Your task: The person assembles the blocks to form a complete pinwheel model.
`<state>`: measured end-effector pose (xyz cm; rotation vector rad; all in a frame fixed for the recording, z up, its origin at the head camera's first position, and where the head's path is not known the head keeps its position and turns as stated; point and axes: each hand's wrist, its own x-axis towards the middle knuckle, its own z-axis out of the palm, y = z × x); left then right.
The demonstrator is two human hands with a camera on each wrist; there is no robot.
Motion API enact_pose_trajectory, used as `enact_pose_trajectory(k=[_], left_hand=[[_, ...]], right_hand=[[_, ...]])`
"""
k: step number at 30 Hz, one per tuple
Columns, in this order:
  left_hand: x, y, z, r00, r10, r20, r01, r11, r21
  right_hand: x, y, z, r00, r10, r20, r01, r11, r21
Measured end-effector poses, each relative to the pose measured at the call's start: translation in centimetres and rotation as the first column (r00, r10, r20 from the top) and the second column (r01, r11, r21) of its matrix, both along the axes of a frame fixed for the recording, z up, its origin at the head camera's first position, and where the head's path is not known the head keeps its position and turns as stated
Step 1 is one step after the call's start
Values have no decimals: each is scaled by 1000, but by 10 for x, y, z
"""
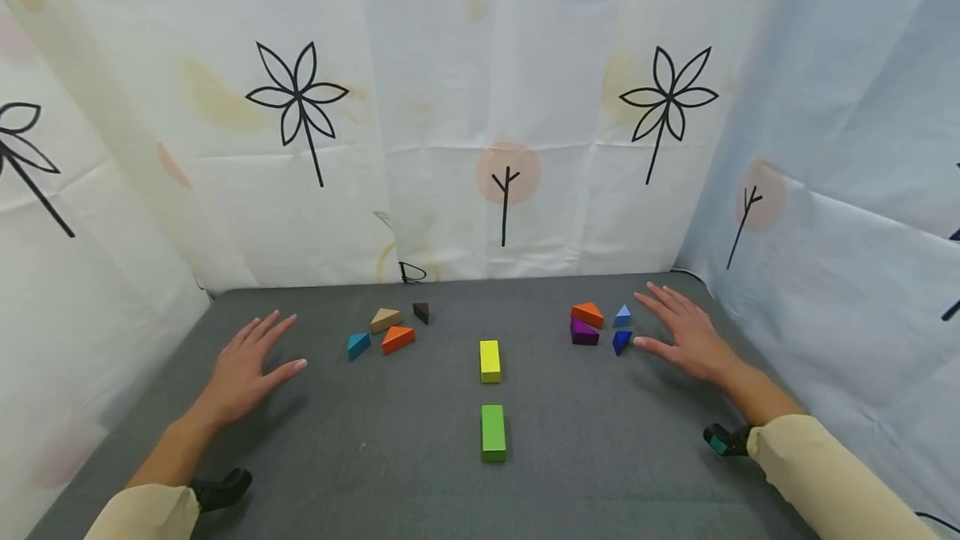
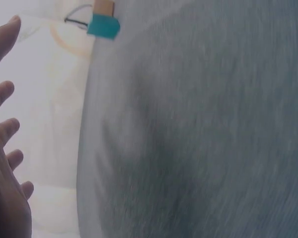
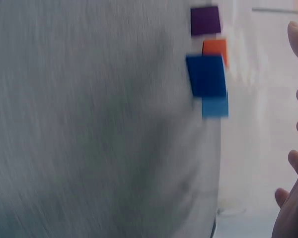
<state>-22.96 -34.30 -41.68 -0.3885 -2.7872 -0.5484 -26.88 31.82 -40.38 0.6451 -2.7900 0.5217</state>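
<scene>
The left hand [image 1: 243, 377] is held above the desk [image 1: 420, 482], fingers extended and spread, gripping nothing. The nearest part is the blue-teal block [image 1: 358, 346], clear of the thumb. Grouped with it are a tan block [image 1: 386, 320], an orange block [image 1: 398, 340] and, at the far right, a dark brown block [image 1: 422, 312].

The right hand [image 1: 690, 340] is likewise spread and holds nothing. Its thumb points toward the dark blue block [image 1: 621, 342] (the right wrist view shows them apart). A light blue block [image 1: 622, 317] lies behind that block; a purple block [image 1: 583, 332] and a red-orange block [image 1: 587, 314] lie to its left.

Between the two groups, a yellow block [image 1: 490, 362] lies behind a green block [image 1: 493, 433], separated by a gap.
</scene>
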Motion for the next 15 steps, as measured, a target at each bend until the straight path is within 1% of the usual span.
enact_pose_trajectory(k=[3,7,10,15], left_hand=[[2,9,-1,1000,-27,-15,29,995,91],[5,24,-2,996,-70,-58,81,977,196],[7,36,-1,994,-76,-84,95,965,243],[7,50,0,992,-80,-93,104,952,287]], right_hand=[[3,-12,-5,999,37,-2,-37,998,-56],[9,-25,-11,997,70,20,-67,990,-121],[12,-34,-13,996,78,33,-72,986,-149],[17,-47,-15,993,113,36,-104,978,-178]])
